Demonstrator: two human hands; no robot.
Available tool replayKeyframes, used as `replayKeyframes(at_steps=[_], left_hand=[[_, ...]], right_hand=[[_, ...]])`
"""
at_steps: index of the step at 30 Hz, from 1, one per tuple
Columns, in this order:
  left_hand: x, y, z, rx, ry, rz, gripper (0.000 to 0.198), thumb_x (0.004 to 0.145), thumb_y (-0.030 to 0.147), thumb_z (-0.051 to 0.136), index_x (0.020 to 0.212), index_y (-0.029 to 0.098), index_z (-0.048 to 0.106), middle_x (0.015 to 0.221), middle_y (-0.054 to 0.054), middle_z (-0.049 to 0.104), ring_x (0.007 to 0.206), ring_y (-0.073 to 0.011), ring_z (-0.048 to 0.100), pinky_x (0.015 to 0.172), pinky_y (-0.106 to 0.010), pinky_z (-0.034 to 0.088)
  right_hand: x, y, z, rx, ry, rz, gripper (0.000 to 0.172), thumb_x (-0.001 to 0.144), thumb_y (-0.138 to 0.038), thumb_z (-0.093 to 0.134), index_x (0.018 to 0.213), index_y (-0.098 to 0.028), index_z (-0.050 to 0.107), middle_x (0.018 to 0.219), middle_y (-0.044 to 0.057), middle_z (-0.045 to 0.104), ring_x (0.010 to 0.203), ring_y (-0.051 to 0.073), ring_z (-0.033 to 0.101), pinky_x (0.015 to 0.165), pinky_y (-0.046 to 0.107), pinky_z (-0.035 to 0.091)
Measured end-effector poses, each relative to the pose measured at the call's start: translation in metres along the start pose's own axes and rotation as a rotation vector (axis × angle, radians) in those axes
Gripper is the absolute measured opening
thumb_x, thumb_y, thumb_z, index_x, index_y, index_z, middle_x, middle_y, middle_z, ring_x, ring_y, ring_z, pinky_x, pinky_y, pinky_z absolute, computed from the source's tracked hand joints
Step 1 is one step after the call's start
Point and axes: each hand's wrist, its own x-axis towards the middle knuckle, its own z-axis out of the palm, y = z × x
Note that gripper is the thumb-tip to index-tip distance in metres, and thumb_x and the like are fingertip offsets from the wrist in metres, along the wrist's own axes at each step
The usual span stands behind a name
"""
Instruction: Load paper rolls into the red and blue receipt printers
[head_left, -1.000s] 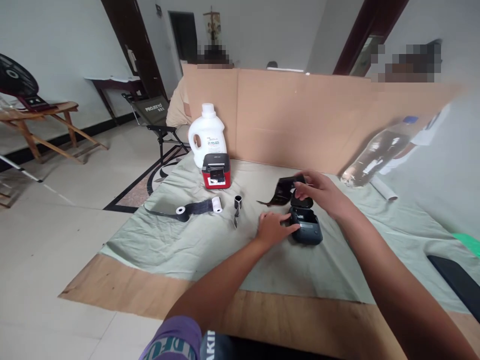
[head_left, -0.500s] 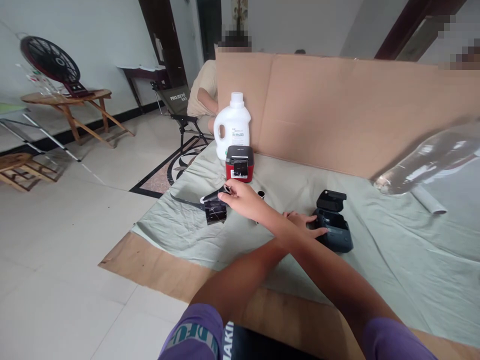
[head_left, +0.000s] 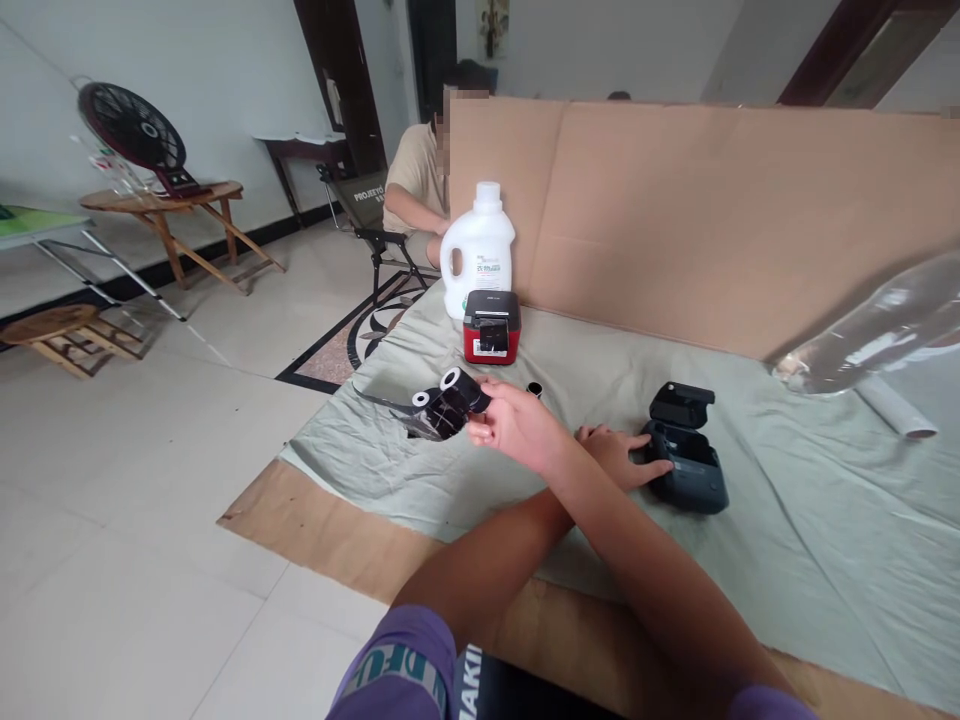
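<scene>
My arms are crossed. At the end of a roll of glossy black film (head_left: pixel 466 388) with a white ring in its core, my right hand (head_left: pixel 517 420) has its fingers closed on it. Close to its left is a second black roll (head_left: pixel 422 400) with a white core, and loose film hangs by the two. My left hand (head_left: pixel 616 457), fingers apart, touches the left side of a dark label printer (head_left: pixel 688 480). The printer's lid (head_left: pixel 681 403) stands raised, and the compartment beneath is exposed. A small black-and-white core (head_left: pixel 534 390) lies behind my right wrist.
A red and black printer (head_left: pixel 492 335) stands before a white detergent jug (head_left: pixel 480 245). Tall cardboard (head_left: pixel 675 220) backs the cloth-covered surface (head_left: pixel 600 345). Clear plastic wrap (head_left: pixel 877 320) and a white tube (head_left: pixel 900 410) lie right. A seated person (head_left: pixel 416 185) is behind.
The black roll in my right hand has been raised and turned, so its white-ringed end now shows. My left hand stays at the dark label printer. The view has shifted slightly.
</scene>
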Motion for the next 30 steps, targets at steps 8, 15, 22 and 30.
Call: replayKeyframes(at_steps=[8, 15, 22, 30], left_hand=[[0.0, -0.001, 0.002, 0.034, 0.085, 0.056, 0.065, 0.083, 0.077, 0.047, 0.132, 0.038, 0.062, 0.12, 0.003, 0.073, 0.12, -0.0253, 0.058, 0.105, -0.042, 0.037], [-0.003, 0.001, 0.0, 0.026, 0.089, 0.058, 0.061, 0.083, 0.076, 0.049, 0.131, 0.04, 0.063, 0.121, 0.005, 0.073, 0.12, -0.0249, 0.058, 0.105, -0.041, 0.037], [0.0, -0.003, 0.007, 0.031, 0.119, 0.067, 0.065, 0.083, 0.077, 0.047, 0.131, 0.037, 0.063, 0.12, 0.003, 0.073, 0.119, -0.0239, 0.058, 0.105, -0.04, 0.037], [0.003, -0.002, 0.006, 0.034, 0.091, 0.057, 0.063, 0.082, 0.076, 0.049, 0.131, 0.039, 0.063, 0.117, 0.003, 0.074, 0.119, -0.0246, 0.057, 0.105, -0.041, 0.037]], right_hand=[[-0.006, 0.007, 0.014, -0.091, 0.053, -0.052, 0.04, 0.082, -0.055, 0.068, 0.084, -0.024, 0.044, 0.078, -0.003, 0.048, 0.057, 0.009, 0.034, 0.056, 0.026, 0.033], [-0.006, 0.011, 0.007, -0.48, 0.159, -0.267, 0.032, 0.088, -0.054, 0.058, 0.09, -0.022, 0.057, 0.084, 0.0, 0.055, 0.076, 0.015, 0.05, 0.071, 0.028, 0.041], [-0.01, 0.006, 0.004, -1.493, 0.292, -0.356, 0.025, 0.098, -0.038, 0.05, 0.115, -0.02, 0.055, 0.094, 0.006, 0.068, 0.084, 0.02, 0.06, 0.082, 0.034, 0.042], [0.013, 0.014, 0.011, -2.207, 0.182, -0.3, 0.057, 0.097, -0.063, 0.039, 0.109, -0.011, 0.06, 0.076, 0.016, 0.071, 0.075, 0.03, 0.067, 0.074, 0.037, 0.042]])
